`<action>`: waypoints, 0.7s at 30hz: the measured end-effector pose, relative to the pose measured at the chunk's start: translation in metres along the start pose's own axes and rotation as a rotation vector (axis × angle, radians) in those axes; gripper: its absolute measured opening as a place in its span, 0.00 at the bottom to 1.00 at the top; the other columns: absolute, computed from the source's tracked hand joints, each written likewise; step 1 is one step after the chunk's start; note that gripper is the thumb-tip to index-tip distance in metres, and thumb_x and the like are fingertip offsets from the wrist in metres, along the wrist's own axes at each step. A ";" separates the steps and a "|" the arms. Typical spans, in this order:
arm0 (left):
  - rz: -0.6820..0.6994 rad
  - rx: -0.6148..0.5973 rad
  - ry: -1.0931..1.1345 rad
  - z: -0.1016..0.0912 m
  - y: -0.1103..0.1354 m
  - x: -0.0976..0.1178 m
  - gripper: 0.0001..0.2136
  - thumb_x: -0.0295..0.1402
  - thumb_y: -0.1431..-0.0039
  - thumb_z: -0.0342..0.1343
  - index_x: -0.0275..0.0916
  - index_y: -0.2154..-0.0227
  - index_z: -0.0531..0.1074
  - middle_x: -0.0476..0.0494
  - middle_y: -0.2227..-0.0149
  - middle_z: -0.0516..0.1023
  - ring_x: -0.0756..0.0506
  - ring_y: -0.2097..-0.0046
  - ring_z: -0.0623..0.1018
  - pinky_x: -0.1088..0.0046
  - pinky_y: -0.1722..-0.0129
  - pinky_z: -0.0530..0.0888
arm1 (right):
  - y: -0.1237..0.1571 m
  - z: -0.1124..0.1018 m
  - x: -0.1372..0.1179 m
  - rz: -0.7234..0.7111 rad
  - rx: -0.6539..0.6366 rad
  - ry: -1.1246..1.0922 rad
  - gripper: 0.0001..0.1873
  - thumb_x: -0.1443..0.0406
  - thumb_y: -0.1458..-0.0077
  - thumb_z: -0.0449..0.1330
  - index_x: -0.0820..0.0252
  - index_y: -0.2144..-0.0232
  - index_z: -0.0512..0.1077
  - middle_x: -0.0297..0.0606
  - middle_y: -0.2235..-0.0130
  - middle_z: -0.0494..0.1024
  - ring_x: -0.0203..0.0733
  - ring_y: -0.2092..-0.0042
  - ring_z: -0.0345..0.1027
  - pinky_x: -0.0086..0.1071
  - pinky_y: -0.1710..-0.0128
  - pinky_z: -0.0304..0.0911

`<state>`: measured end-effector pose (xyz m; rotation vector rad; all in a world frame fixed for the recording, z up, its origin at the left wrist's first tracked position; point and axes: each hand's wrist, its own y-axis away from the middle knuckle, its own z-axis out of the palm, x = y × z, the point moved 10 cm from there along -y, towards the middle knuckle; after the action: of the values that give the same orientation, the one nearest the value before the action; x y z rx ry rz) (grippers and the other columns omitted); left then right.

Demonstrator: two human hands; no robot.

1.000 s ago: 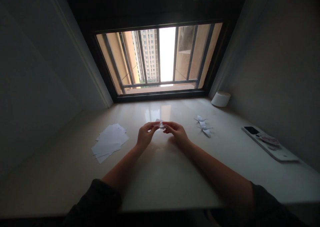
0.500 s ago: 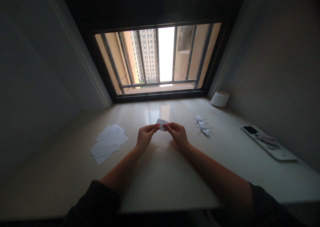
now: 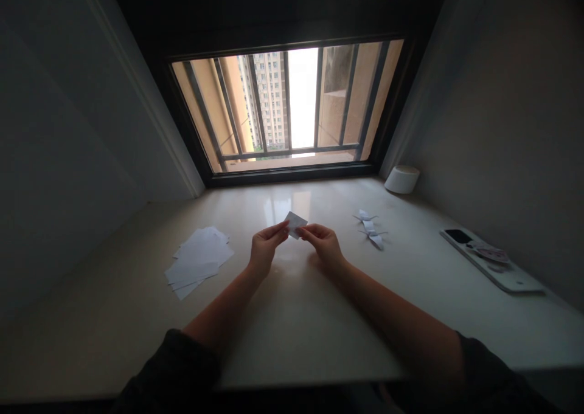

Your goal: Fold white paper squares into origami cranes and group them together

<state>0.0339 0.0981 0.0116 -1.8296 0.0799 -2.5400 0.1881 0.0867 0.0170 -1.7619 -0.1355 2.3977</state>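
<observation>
Sheets (image 3: 199,261) lying well left of left hand (image 3: 263,251) | left hand pinching left edge of folded paper (image 3: 295,224), now standing higher above both hands than a second ago, folding continuing | right hand (image 3: 326,245) pinching right edge | cranes (image 3: 370,228) sitting near, right of it | writing: none reading legibly

- small folded white paper (image 3: 295,224), pinched at its lower edge from both sides, held just above the pale countertop, tilted, upper corner pointing up toward the window
</observation>
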 end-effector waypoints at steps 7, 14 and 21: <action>-0.003 0.022 0.020 0.000 0.002 0.000 0.15 0.33 0.60 0.67 0.38 0.65 0.79 0.45 0.67 0.81 0.48 0.65 0.76 0.65 0.54 0.71 | 0.001 -0.001 0.004 0.031 0.019 0.025 0.13 0.55 0.62 0.68 0.58 0.77 0.75 0.36 0.74 0.77 0.39 0.69 0.68 0.34 0.65 0.62; 0.008 0.060 0.045 -0.001 0.004 0.002 0.14 0.33 0.61 0.67 0.37 0.67 0.79 0.44 0.67 0.81 0.48 0.64 0.76 0.66 0.55 0.71 | 0.001 -0.002 0.011 0.050 0.031 -0.034 0.13 0.56 0.63 0.68 0.59 0.79 0.74 0.34 0.75 0.75 0.38 0.70 0.65 0.32 0.66 0.62; 0.086 0.016 -0.013 0.006 0.008 0.017 0.22 0.32 0.60 0.67 0.37 0.57 0.75 0.44 0.69 0.81 0.48 0.66 0.77 0.69 0.59 0.71 | 0.002 0.002 0.006 0.042 0.001 -0.062 0.11 0.57 0.62 0.68 0.58 0.79 0.74 0.33 0.75 0.75 0.37 0.70 0.66 0.32 0.66 0.60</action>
<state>0.0340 0.0888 0.0293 -1.7959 0.1339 -2.4640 0.1849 0.0856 0.0119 -1.7074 -0.1060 2.4817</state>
